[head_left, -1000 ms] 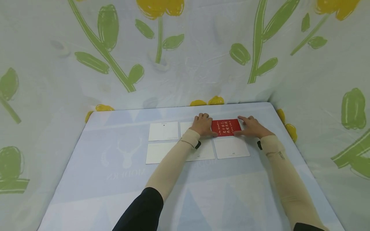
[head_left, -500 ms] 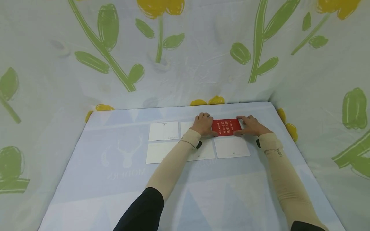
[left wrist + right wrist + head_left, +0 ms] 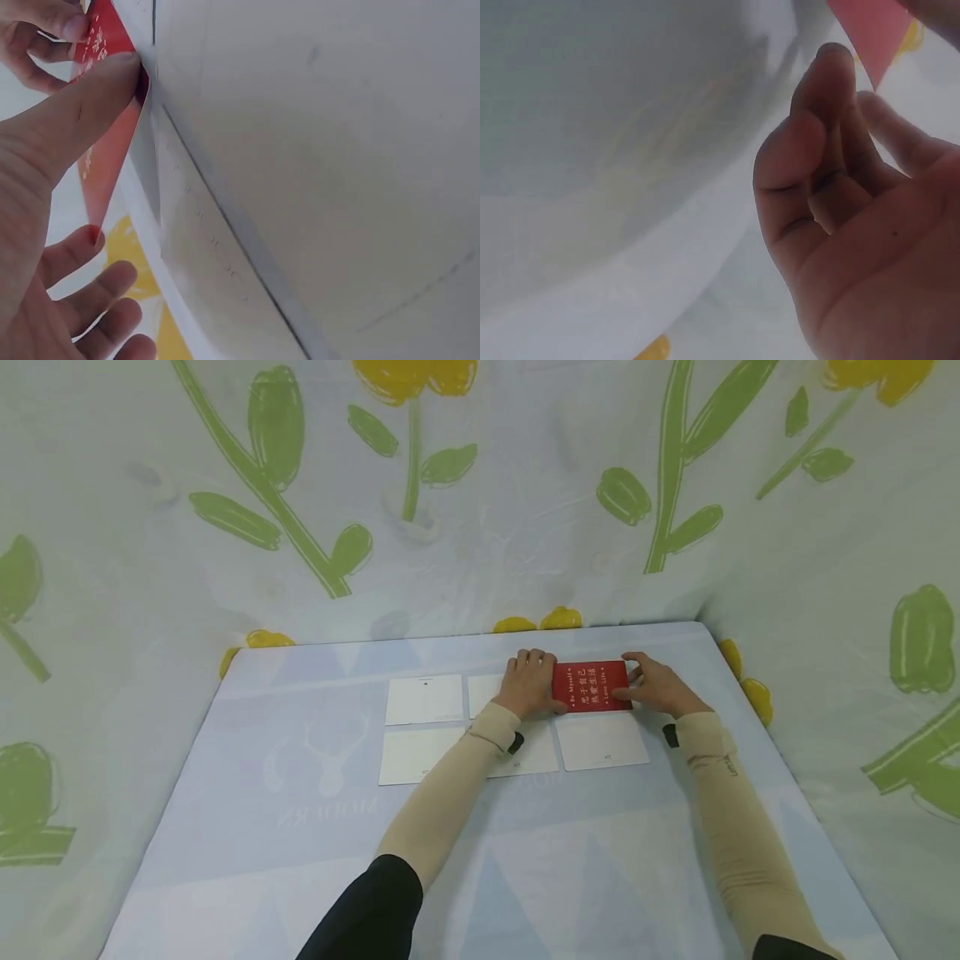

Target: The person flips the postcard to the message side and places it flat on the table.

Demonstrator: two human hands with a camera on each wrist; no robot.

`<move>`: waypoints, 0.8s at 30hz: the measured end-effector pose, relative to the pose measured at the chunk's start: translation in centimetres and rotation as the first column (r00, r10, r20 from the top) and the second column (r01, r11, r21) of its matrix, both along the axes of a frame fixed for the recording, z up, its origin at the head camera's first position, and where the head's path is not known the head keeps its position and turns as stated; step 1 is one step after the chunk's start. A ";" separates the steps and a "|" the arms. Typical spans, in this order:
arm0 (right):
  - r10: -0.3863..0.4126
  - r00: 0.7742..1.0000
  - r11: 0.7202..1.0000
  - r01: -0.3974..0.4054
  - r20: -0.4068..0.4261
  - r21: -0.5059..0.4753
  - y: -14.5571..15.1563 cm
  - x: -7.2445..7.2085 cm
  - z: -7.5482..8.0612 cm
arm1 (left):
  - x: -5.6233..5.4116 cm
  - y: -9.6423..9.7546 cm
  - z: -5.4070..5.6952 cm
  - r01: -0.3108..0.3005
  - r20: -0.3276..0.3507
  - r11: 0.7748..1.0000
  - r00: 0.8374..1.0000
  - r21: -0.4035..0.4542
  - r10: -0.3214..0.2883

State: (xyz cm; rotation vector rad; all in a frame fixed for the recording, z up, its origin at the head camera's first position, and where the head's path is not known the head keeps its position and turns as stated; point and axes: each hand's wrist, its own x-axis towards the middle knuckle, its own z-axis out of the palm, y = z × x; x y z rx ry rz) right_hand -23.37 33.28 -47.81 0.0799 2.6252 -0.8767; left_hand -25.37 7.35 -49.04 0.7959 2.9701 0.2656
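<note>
A red card point(image 3: 591, 687) with white lettering is held by both hands above the back row of white cards. My left hand point(image 3: 528, 683) grips its left side; in the left wrist view, the thumb point(image 3: 112, 79) lies at one corner and the index fingertip point(image 3: 94, 236) meets another. On the right side, my right hand point(image 3: 660, 685) holds the card with its thumb on the face and a finger at the far corner. Its other fingers point(image 3: 784, 150) are curled in the right wrist view. Beneath my left arm, one white card point(image 3: 482, 690) is partly hidden.
White cards lie in two rows: one at back left point(image 3: 424, 700), and in front a left one point(image 3: 412, 756), a middle one point(image 3: 534, 750) and a right one point(image 3: 602, 743). The pale blue table point(image 3: 247, 827) meets a flower-printed curtain point(image 3: 487, 560) behind.
The red card has risen slightly toward the head camera and looks larger. My right hand has shifted a little up and right, its fingers more curled. The left hand has barely moved.
</note>
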 end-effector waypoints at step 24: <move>-0.045 0.992 0.999 0.048 -0.120 0.021 -0.1 1.9 0.5 | 0.9 -0.5 1.4 -0.230 0.309 0.909 0.943 0.347 0.121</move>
